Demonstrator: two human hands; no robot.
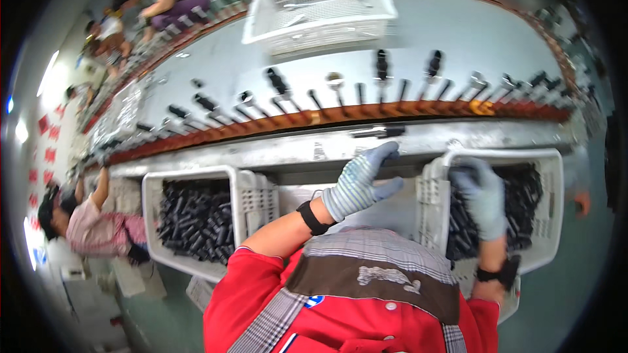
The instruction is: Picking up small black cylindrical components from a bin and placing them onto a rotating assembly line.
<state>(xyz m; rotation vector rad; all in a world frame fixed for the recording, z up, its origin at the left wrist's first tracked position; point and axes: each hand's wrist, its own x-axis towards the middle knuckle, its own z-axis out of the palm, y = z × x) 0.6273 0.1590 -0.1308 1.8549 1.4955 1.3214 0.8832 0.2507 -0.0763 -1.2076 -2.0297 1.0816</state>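
My left hand [363,186], in a striped grey work glove, is held over the front of the bench with thumb and fingers apart and nothing in it. Just beyond its fingertips, a black and silver cylindrical piece [378,132] lies on the metal ledge [301,148]. My right hand [483,197], gloved too, is over the white plastic crate [555,216] on the right, among many small black cylindrical pieces [523,206]. Its fingers are bent and smeared by motion, so whether they grip a piece cannot be made out.
A brown rail [248,129] carries a row of upright black and silver pieces. Left of me is another white crate [154,222] of black pieces. A white basket [320,29] sits across the grey tabletop [451,33]. Other people work at far left, including a person in pink [95,225].
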